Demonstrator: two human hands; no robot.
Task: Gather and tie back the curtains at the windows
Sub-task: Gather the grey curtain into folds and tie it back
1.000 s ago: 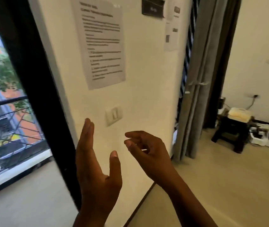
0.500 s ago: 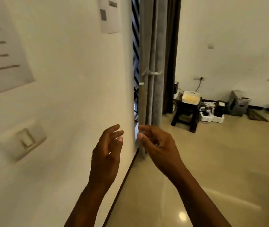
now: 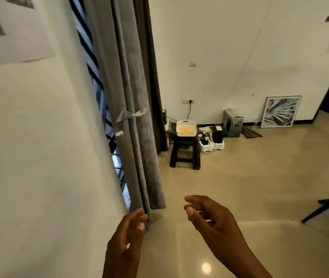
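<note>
Both hands raised, empty: left hand (image 3: 126, 240) fingers loosely straight, right hand (image 3: 209, 219) fingers relaxed, slightly curled. Gray curtain (image 3: 133, 109) hangs gathered just ahead of the left fingertips, near but apart, tied with a pale strip (image 3: 131, 115) at the window (image 3: 99, 91). Paper (image 3: 13, 35) on wall, print blurred, unreadable. Dark stool (image 3: 185, 149) carries a white box (image 3: 186, 128), contents not visible.

The curtain (image 3: 137, 117) hangs at twelve o'clock, a tie (image 3: 131, 115) round it, the wall (image 3: 39, 157) at nine. The stool (image 3: 185, 151) stands at two o'clock, a box (image 3: 186, 128) on it; the framed picture (image 3: 281, 111) leans farther right.
</note>
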